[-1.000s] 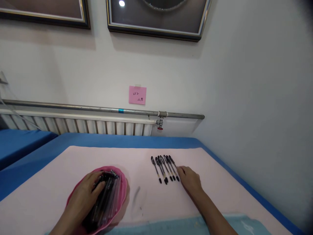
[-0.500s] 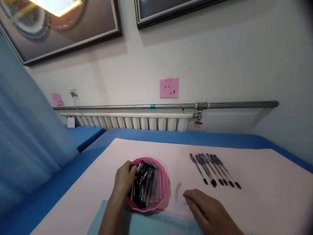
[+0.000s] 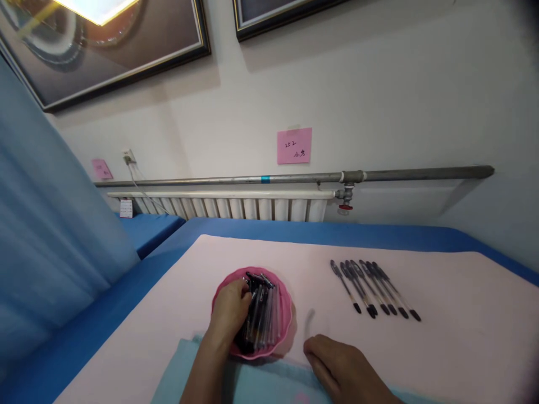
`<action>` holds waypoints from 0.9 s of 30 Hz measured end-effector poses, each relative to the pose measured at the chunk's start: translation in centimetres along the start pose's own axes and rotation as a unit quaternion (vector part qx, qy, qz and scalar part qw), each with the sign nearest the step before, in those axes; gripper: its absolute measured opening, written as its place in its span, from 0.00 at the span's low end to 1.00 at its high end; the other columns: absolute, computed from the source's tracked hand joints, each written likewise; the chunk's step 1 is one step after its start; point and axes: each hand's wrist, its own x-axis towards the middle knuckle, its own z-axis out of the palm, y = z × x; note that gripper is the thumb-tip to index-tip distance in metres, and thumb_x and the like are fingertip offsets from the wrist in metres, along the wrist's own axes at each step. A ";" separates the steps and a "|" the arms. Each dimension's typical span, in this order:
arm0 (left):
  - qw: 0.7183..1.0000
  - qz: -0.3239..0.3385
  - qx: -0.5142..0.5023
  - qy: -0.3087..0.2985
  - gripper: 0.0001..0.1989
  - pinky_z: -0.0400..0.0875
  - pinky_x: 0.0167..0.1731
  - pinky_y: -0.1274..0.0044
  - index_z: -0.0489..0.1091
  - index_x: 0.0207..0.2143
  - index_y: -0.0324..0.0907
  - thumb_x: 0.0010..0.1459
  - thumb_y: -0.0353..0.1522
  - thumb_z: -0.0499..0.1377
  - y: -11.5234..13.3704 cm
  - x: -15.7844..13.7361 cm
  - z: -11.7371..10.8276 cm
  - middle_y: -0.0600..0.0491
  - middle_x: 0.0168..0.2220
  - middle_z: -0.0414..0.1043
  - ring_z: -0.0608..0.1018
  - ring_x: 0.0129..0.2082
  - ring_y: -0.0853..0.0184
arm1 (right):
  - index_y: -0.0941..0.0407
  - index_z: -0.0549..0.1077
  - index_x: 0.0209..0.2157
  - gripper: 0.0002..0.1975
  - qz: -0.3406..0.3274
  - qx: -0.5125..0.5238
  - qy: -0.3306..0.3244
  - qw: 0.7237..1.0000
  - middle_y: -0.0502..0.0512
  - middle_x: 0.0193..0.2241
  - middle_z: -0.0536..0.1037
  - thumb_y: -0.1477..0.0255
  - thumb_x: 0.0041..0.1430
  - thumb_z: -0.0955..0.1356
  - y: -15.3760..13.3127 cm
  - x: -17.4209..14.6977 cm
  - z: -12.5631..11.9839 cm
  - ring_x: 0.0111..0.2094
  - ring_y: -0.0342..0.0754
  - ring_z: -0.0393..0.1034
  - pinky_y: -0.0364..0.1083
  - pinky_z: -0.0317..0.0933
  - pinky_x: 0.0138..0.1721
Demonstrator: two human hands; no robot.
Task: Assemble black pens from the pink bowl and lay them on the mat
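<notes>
A pink scalloped bowl (image 3: 287,306) holds a heap of black and clear pen parts (image 3: 263,317). My left hand (image 3: 231,307) reaches over the bowl's left side, its fingers curled down among the parts. Whatever those fingers grip is hidden. To the right of the bowl, just above the pink sheet, my right hand (image 3: 339,359) is closed in a pinch. A slim, grey, see-through pen part (image 3: 309,321) sticks up from its fingertips, blurred. Farther right lies a slanted row of several black-tipped pens (image 3: 370,289), side by side.
A pale pink sheet (image 3: 455,325) covers most of the blue table (image 3: 320,231). Light blue cloth (image 3: 261,381) lies along the near edge. A blue curtain (image 3: 54,224) hangs at left. Behind are a radiator (image 3: 252,209) and a metal pipe (image 3: 404,174) along the wall.
My left hand has moved right, from the bowl's rim in over the pen parts. My right hand has shifted slightly left, towards the bowl. The row of pens stays as it was.
</notes>
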 end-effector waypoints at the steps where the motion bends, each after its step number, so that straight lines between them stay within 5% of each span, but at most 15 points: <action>1: 1.000 0.005 0.005 -0.007 0.06 0.57 0.27 0.79 0.68 0.26 0.41 0.51 0.27 0.53 0.4 -0.1 0.1 0.55 0.26 0.72 0.71 0.27 0.70 | 0.54 0.65 0.27 0.11 0.003 -0.002 -0.002 1.000 0.51 0.26 0.73 0.73 0.61 0.56 -0.1 0.0 -0.1 0.26 0.45 0.69 0.43 0.59 0.28; 16: 0.992 -0.015 0.105 -0.069 0.07 0.57 0.27 0.77 0.71 0.29 0.42 0.48 0.29 0.53 2.1 -1.1 0.1 0.50 0.31 0.75 0.74 0.31 0.65 | 0.55 0.65 0.26 0.12 0.030 -0.007 -0.033 0.999 0.51 0.26 0.73 0.75 0.60 0.56 -0.3 0.3 -0.3 0.26 0.45 0.68 0.42 0.58 0.28; 27: 0.989 -0.028 0.100 -0.107 0.08 0.54 0.24 0.75 0.73 0.22 0.39 0.43 0.31 0.54 2.3 -1.7 0.2 0.44 0.25 0.74 0.73 0.26 0.59 | 0.55 0.66 0.27 0.11 0.037 0.003 -0.044 0.998 0.52 0.27 0.73 0.75 0.60 0.56 -0.5 0.3 -0.6 0.27 0.45 0.67 0.42 0.57 0.29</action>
